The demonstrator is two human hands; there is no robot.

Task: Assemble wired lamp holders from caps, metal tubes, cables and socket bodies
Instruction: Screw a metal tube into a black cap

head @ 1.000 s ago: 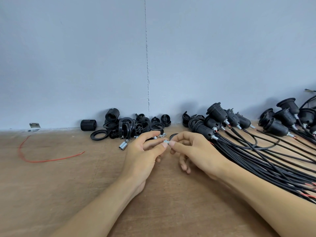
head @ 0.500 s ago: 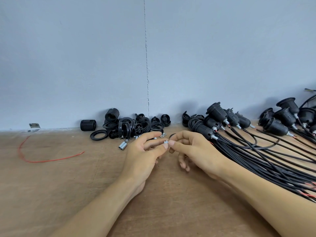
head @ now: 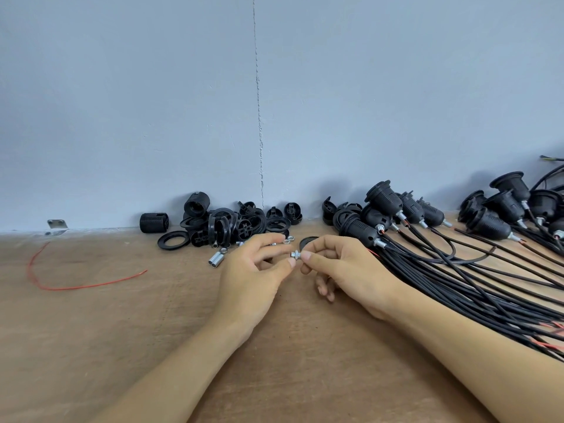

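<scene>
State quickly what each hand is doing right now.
Left hand: pinching the small metal tube.
Right hand: pinching the same tube's other end.

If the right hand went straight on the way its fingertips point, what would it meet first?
Likely the left hand, whose fingertips pinch the same small silver metal tube that the right hand holds; depth is unclear from one view.

- Left hand (head: 253, 276): bare, with slim fingers and lightly creased knuckles.
- Right hand (head: 345, 267): bare as well, with a smooth back and faint ridges running towards the knuckles.
- Fingernails (head: 306, 255): cut short and rounded, plain, with a natural sheen.
- Left forearm (head: 183, 361): slender, bare skin all the way to the bottom edge of the view.
- Right forearm (head: 457, 346): likewise bare to the lower right corner, and it looks broader in the wide-angle view.
</scene>
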